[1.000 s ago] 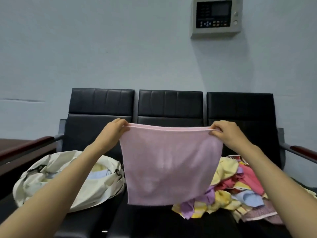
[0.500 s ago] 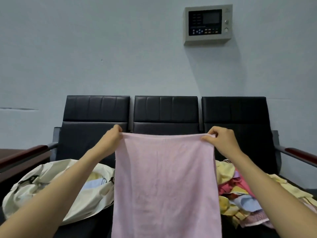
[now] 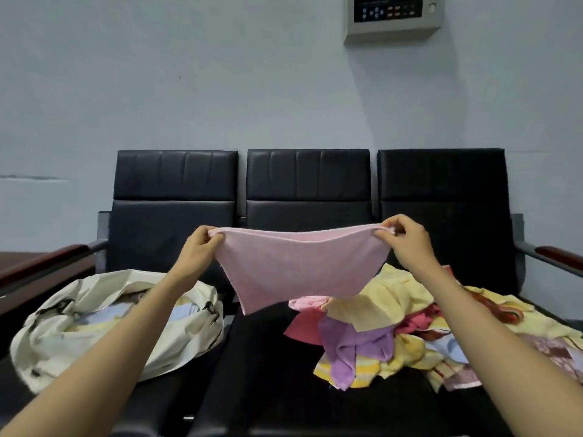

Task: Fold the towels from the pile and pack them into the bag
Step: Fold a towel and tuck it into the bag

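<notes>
The pink towel (image 3: 299, 266) hangs in the air over the middle of the surface (image 3: 268, 357), a row of three black padded seats. The left hand (image 3: 202, 247) pinches its upper left corner and the right hand (image 3: 407, 244) pinches its upper right corner, thumb and fingers closed on the cloth. The top edge looks doubled, so the towel seems to be folded once. It is probably held up by the corners so that its own weight pulls the layers straight and lets the edges be matched. The hands are a little closer together than the cloth is wide, so the top edge sags between them.

Below and left of the pink towel lies the cream tote bag (image 3: 47, 348), its mouth open towards the person, with a pale blue towel (image 3: 104, 313) inside. That puts it within easy reach of the left hand for packing. Below and right of the pink towel sits the pile of unfolded towels (image 3: 410, 310), yellow, red and purple, close to the right hand. I would say the bare seat directly under the pink towel is being kept as folding space. High above and to the right, a control panel (image 3: 392, 14) hangs on the wall.
</notes>
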`<state>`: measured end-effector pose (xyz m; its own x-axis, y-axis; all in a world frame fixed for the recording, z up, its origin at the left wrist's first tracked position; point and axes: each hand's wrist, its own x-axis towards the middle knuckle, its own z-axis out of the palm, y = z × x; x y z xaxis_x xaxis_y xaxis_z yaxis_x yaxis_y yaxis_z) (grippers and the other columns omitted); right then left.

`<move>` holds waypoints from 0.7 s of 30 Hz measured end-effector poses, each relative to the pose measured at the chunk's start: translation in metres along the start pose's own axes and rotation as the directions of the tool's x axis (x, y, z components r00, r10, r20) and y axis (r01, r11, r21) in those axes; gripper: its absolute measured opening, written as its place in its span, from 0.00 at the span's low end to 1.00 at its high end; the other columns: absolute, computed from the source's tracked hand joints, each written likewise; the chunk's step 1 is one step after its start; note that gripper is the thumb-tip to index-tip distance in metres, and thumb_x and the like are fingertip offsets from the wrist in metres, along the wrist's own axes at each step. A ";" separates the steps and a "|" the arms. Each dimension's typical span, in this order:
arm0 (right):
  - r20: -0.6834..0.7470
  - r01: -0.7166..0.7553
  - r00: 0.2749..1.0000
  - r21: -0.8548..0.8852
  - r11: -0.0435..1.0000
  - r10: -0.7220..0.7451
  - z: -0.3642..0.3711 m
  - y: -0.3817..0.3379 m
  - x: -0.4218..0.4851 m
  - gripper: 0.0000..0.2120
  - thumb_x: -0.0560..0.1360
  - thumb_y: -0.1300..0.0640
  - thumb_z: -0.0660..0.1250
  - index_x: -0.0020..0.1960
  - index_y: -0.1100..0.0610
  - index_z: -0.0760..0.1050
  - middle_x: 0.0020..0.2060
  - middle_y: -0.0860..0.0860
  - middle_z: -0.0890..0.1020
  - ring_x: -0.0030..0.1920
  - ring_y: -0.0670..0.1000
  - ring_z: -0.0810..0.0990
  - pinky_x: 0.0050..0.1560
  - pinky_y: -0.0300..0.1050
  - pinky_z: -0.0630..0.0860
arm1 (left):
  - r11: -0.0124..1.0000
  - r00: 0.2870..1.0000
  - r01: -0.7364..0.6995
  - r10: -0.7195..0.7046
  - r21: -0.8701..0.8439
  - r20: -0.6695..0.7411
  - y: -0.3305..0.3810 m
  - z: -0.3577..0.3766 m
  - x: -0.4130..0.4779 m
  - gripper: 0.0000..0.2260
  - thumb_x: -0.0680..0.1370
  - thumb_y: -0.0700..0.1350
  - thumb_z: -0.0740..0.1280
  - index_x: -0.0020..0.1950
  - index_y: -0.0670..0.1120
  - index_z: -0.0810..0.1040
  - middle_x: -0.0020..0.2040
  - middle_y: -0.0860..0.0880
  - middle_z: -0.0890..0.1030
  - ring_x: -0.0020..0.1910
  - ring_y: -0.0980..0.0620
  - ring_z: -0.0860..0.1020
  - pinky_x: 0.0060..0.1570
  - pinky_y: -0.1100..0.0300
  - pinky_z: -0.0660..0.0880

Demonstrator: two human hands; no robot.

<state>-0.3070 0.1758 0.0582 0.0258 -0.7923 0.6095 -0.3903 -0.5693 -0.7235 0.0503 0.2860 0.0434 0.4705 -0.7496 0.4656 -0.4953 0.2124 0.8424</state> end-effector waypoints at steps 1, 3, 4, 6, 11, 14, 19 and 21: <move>0.052 -0.029 0.998 0.015 0.999 0.028 -0.002 0.009 -0.007 0.04 0.74 0.57 0.72 0.46 0.56 0.77 0.40 0.49 0.78 0.40 0.45 0.75 0.36 0.36 0.69 | 0.998 0.998 0.040 -0.038 -0.042 0.042 -0.012 -0.001 -0.008 0.06 0.80 0.45 0.62 0.51 0.44 0.76 0.49 0.46 0.78 0.45 0.49 0.76 0.48 0.50 0.77; 0.132 -0.049 0.990 0.024 0.999 0.045 -0.008 0.026 -0.020 0.04 0.73 0.57 0.73 0.43 0.54 0.78 0.40 0.51 0.80 0.42 0.50 0.77 0.39 0.40 0.72 | 0.989 0.988 0.121 -0.112 -0.087 0.108 -0.033 -0.002 -0.026 0.05 0.80 0.45 0.64 0.50 0.44 0.78 0.47 0.46 0.80 0.47 0.48 0.77 0.51 0.48 0.76; 0.162 -0.050 0.986 0.026 0.998 0.046 -0.010 0.033 -0.027 0.04 0.72 0.57 0.73 0.42 0.54 0.78 0.40 0.52 0.81 0.43 0.50 0.78 0.41 0.41 0.73 | 0.985 0.982 0.149 -0.137 -0.087 0.130 -0.042 -0.001 -0.036 0.06 0.80 0.45 0.64 0.50 0.44 0.78 0.47 0.46 0.80 0.47 0.48 0.77 0.50 0.49 0.76; 0.220 -0.061 0.974 0.039 0.997 0.051 -0.012 0.042 -0.044 0.04 0.72 0.58 0.73 0.42 0.56 0.78 0.40 0.52 0.81 0.43 0.49 0.78 0.43 0.41 0.74 | 0.980 0.969 0.192 -0.181 -0.054 0.168 -0.058 0.001 -0.055 0.08 0.81 0.45 0.62 0.49 0.43 0.79 0.45 0.46 0.80 0.45 0.50 0.76 0.47 0.52 0.75; 0.420 -0.242 0.882 0.016 0.970 0.213 0.002 0.085 -0.086 0.05 0.72 0.61 0.73 0.42 0.59 0.78 0.37 0.50 0.79 0.37 0.46 0.75 0.34 0.35 0.71 | 0.933 0.892 0.356 -0.358 0.060 0.275 -0.106 0.017 -0.085 0.11 0.81 0.44 0.61 0.47 0.38 0.76 0.40 0.45 0.74 0.40 0.51 0.72 0.39 0.58 0.72; 0.504 -0.352 0.796 -0.067 0.934 0.336 0.020 0.122 -0.106 0.04 0.72 0.64 0.73 0.42 0.59 0.77 0.33 0.49 0.75 0.34 0.45 0.72 0.31 0.32 0.68 | 0.879 0.837 0.447 -0.477 0.169 0.267 -0.134 0.035 -0.097 0.07 0.81 0.43 0.61 0.45 0.43 0.73 0.37 0.46 0.71 0.35 0.52 0.71 0.28 0.64 0.70; 0.487 -0.427 0.760 -0.126 0.895 0.431 0.052 0.152 -0.116 0.06 0.72 0.65 0.72 0.43 0.57 0.77 0.34 0.50 0.75 0.32 0.47 0.73 0.28 0.35 0.70 | 0.835 0.799 0.473 -0.541 0.281 0.262 -0.169 0.055 -0.099 0.09 0.80 0.43 0.60 0.40 0.44 0.70 0.34 0.44 0.69 0.33 0.51 0.68 0.30 0.60 0.62; 0.431 -0.405 0.800 -0.125 0.906 0.417 0.060 0.154 -0.108 0.05 0.71 0.65 0.73 0.43 0.57 0.78 0.34 0.50 0.76 0.33 0.47 0.74 0.29 0.33 0.69 | 0.843 0.824 0.455 -0.521 0.287 0.223 -0.175 0.060 -0.093 0.09 0.80 0.43 0.60 0.40 0.45 0.69 0.34 0.44 0.69 0.34 0.51 0.67 0.33 0.58 0.62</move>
<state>-0.3144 0.1606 -0.1391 0.2542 -0.9660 0.0466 -0.4789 -0.1675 -0.8617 0.0491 0.2809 -0.1634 0.4827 -0.8681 -0.1162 -0.4130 -0.3426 0.8438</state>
